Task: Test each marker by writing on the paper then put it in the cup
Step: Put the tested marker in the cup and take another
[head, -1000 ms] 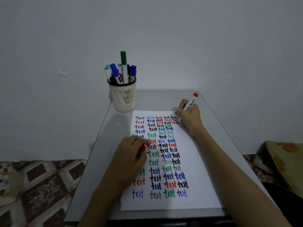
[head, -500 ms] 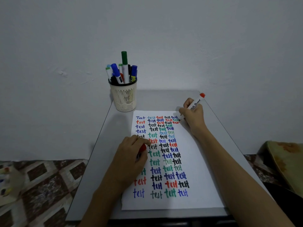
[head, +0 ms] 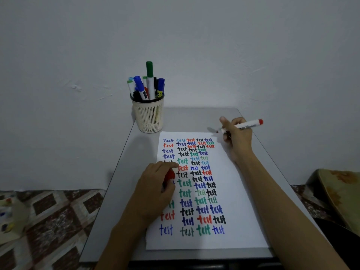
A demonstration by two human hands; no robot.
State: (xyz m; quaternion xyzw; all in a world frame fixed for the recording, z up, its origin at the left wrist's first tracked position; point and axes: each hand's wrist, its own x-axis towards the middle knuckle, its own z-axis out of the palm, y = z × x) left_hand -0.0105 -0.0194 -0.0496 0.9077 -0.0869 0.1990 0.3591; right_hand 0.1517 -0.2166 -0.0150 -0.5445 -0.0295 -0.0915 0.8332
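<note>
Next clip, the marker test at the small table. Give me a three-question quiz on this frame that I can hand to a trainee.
1. True or false: the red marker in the right hand is uncapped.
2. Which hand holds the red cap? A) the left hand B) the right hand C) neither
3. Fill in: the word written over and over on the paper is ____.
Key: 1 true; 2 A; 3 test.
</note>
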